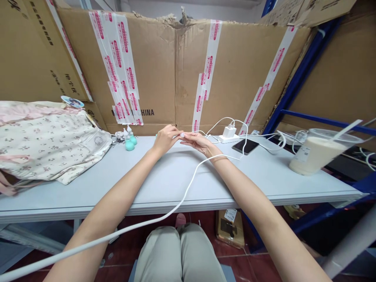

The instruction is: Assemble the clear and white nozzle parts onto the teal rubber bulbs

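Observation:
Both my arms reach out over a pale grey table (pixel 164 184). My left hand (pixel 166 138) is closed in a pinch at the fingertips of my right hand (pixel 196 141), which lies palm up with its fingers stretched out. What the pinch holds is too small to make out. A white cable (pixel 188 186) runs from under my right wrist down across the table edge toward me. Just behind the hands stand small teal bottles (pixel 129 141).
A white charger block (pixel 229 133) with cables and a dark phone (pixel 245 146) lie right of the hands. A plastic cup of milky drink (pixel 319 150) stands at far right. A floral fabric bag (pixel 47 145) rests at left. Taped cardboard walls (pixel 176 70) and a blue rack frame (pixel 296 82) close the back.

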Demonstrator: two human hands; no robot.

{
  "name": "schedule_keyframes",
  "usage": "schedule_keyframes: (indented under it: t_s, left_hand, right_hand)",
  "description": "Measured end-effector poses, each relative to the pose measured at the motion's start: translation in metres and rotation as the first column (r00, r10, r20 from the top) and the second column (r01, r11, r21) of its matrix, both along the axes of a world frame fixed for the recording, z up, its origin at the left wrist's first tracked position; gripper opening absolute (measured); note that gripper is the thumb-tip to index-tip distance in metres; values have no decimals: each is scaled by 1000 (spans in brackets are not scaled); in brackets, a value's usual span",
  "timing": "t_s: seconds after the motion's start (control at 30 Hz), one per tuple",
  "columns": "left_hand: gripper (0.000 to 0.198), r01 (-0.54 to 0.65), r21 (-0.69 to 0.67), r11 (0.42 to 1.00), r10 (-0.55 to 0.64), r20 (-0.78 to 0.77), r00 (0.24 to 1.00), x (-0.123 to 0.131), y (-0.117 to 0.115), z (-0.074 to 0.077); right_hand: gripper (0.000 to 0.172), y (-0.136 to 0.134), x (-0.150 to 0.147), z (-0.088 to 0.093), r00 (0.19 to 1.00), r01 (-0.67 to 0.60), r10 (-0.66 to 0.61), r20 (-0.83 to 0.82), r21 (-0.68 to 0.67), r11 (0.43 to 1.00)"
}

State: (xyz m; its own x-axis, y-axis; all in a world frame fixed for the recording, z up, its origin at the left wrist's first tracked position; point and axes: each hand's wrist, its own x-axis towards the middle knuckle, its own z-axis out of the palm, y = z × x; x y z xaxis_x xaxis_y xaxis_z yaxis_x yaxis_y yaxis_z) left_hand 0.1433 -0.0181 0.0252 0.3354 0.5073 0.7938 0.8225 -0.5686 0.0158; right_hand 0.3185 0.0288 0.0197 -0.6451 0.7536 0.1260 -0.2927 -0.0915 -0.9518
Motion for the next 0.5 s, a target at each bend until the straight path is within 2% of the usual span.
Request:
schedule_keyframes:
  t_s: [0.33, 0.5]
  left_hand:
    - [36, -35, 30, 999, 39, -124, 992, 9, -8, 3]
    - [31, -17, 14, 1000, 18, -70, 997, 10, -7, -1]
  right_hand:
    - [7, -5, -1, 7, 999, 44, -44, 3, -13, 999]
    - [13, -4, 0, 3, 997, 66, -67, 27, 15, 998]
